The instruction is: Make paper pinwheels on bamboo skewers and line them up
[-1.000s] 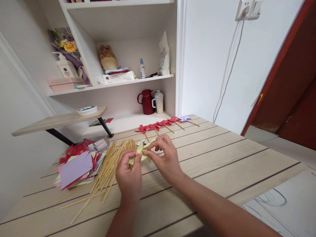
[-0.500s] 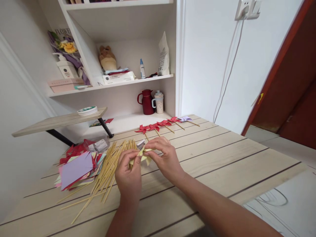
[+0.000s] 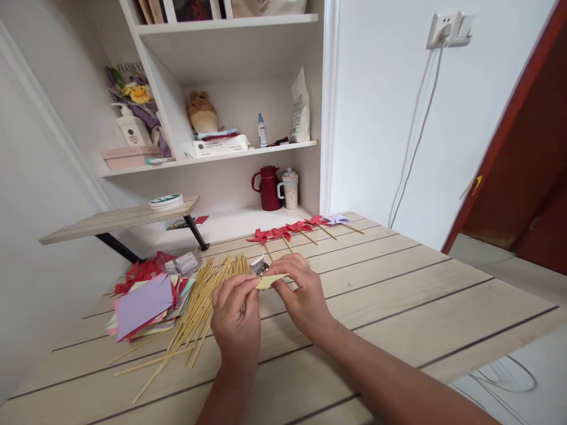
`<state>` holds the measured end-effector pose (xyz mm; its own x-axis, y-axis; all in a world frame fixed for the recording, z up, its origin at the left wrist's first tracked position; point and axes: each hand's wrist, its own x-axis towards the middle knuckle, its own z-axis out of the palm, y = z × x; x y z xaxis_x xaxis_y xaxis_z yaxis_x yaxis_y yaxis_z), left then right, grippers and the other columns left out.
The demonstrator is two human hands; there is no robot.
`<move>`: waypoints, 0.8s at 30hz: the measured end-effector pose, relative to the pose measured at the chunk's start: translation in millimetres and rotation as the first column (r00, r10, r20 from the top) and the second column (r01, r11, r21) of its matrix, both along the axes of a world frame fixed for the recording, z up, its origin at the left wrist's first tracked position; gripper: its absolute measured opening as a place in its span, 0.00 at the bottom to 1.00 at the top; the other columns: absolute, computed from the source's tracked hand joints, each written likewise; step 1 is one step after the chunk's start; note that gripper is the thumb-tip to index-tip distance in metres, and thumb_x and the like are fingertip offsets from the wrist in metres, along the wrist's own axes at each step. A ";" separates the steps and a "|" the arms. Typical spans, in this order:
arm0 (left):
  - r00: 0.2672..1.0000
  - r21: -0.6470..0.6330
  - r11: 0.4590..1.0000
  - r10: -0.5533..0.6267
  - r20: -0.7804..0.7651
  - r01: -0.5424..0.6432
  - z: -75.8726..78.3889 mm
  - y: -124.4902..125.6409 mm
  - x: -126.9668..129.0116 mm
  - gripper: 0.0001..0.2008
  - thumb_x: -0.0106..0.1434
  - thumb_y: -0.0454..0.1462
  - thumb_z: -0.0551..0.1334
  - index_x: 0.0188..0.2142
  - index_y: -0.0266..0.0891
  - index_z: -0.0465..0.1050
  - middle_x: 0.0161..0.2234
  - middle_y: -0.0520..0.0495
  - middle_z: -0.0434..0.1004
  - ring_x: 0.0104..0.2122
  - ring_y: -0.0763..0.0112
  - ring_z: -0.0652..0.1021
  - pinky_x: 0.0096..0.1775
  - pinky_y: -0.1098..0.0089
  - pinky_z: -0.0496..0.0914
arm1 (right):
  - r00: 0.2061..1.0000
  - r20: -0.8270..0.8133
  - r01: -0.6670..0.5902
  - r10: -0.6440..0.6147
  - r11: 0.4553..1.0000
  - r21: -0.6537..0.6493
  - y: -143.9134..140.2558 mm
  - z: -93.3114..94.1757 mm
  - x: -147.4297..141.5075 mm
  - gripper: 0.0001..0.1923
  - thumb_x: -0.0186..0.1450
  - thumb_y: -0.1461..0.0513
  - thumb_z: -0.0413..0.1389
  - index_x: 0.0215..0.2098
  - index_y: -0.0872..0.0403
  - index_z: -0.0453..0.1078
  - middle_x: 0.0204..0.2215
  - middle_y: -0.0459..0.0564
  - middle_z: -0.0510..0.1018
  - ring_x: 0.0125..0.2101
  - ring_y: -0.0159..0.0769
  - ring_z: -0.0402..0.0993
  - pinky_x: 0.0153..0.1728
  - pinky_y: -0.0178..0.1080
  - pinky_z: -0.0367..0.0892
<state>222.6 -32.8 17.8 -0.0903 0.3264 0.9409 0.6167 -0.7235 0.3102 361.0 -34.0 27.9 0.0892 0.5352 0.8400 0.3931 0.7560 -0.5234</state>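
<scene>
A pale yellow piece of paper [image 3: 270,281] is pinched at both ends above the table. My left hand [image 3: 236,313] closes thumb and fingers on its left end. The fingertips of my right hand [image 3: 305,295] grip the other end. From here it shows as a narrow, folded-looking surface, and the rest is hidden by my fingers. Just behind it is a small open box [image 3: 258,263] with shiny bits in it. Thin wooden sticks [image 3: 195,313] lie in a loose heap beside my left hand. Red paper pinwheels [image 3: 280,232] on sticks lie in a row farther back, ending with a lilac pinwheel [image 3: 336,219].
A stack of coloured paper [image 3: 144,304] lies left of the sticks, with a clear plastic package [image 3: 183,261] behind it. A small raised shelf [image 3: 119,221] stands at the back left. A red jug [image 3: 269,190] and a cup [image 3: 290,192] stand in the cabinet.
Loose flaps of the yellow paper showed between my hands before; now a smooth, narrow face of it shows. My fingers have shifted on it, and the camera view has moved slightly.
</scene>
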 end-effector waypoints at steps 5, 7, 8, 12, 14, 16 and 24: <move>0.993 0.078 0.995 0.064 -0.094 -0.057 0.0 -1.2 -3.7 0.08 0.63 0.29 0.63 0.38 0.44 0.78 0.36 0.50 0.80 0.37 0.67 0.79 0.44 0.62 0.71 | 0.999 0.015 0.031 -0.032 0.998 0.058 -0.9 -1.6 -1.9 0.10 0.66 0.71 0.57 0.37 0.49 0.74 0.34 0.47 0.81 0.39 0.41 0.73 0.43 0.47 0.65; 0.987 0.116 0.989 0.107 -0.123 -0.092 1.3 -2.6 -4.5 0.08 0.63 0.28 0.63 0.38 0.43 0.78 0.36 0.49 0.80 0.37 0.67 0.78 0.44 0.62 0.70 | 0.999 0.016 0.043 -0.045 0.993 0.113 -1.5 -1.6 -3.0 0.10 0.66 0.70 0.56 0.38 0.49 0.74 0.34 0.47 0.81 0.39 0.41 0.73 0.44 0.47 0.65; 0.983 0.134 0.985 0.125 -0.134 -0.107 2.0 -3.5 -4.6 0.08 0.63 0.28 0.63 0.38 0.43 0.77 0.36 0.49 0.80 0.38 0.66 0.78 0.44 0.62 0.70 | 0.999 0.017 0.047 -0.050 0.989 0.138 -1.9 -1.5 -3.4 0.10 0.67 0.70 0.56 0.38 0.49 0.74 0.34 0.47 0.81 0.39 0.41 0.73 0.44 0.47 0.65; 0.977 0.181 0.977 0.140 -0.158 -0.111 5.5 -6.7 -4.0 0.08 0.63 0.27 0.63 0.39 0.42 0.75 0.36 0.48 0.80 0.38 0.67 0.78 0.45 0.62 0.69 | 0.998 0.026 0.052 -0.057 0.983 0.175 -3.2 -1.7 -3.9 0.10 0.68 0.70 0.55 0.39 0.49 0.74 0.34 0.47 0.81 0.39 0.41 0.73 0.44 0.47 0.65; 0.976 0.194 0.976 0.134 -0.173 -0.099 7.1 -7.6 -4.0 0.08 0.64 0.26 0.63 0.38 0.41 0.75 0.36 0.48 0.80 0.37 0.68 0.78 0.45 0.62 0.69 | 0.998 0.033 0.055 -0.061 0.985 0.164 -3.1 -2.6 -3.8 0.10 0.67 0.70 0.55 0.39 0.49 0.73 0.34 0.47 0.81 0.40 0.41 0.73 0.44 0.47 0.65; 0.973 0.206 0.974 0.133 -0.190 -0.093 8.8 -8.0 -4.3 0.08 0.64 0.26 0.62 0.38 0.40 0.74 0.35 0.48 0.80 0.37 0.68 0.78 0.45 0.62 0.69 | 0.997 0.037 0.065 -0.071 0.986 0.151 -3.0 -3.6 -4.0 0.11 0.67 0.71 0.54 0.39 0.49 0.73 0.35 0.47 0.81 0.40 0.41 0.72 0.44 0.47 0.64; 0.977 0.165 0.984 0.098 -0.188 -0.068 9.3 -5.6 -3.5 0.09 0.63 0.27 0.62 0.39 0.41 0.76 0.35 0.49 0.80 0.36 0.68 0.79 0.44 0.63 0.70 | 0.994 0.023 0.102 -0.105 0.990 0.096 -3.7 -3.3 -5.5 0.10 0.67 0.70 0.54 0.37 0.49 0.73 0.34 0.47 0.80 0.38 0.40 0.73 0.42 0.46 0.64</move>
<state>219.1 -38.4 27.1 0.0786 0.1728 0.9818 0.7138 -0.6972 0.0656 355.5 -37.7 24.6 0.1161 0.4427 0.8891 0.4855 0.7557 -0.4396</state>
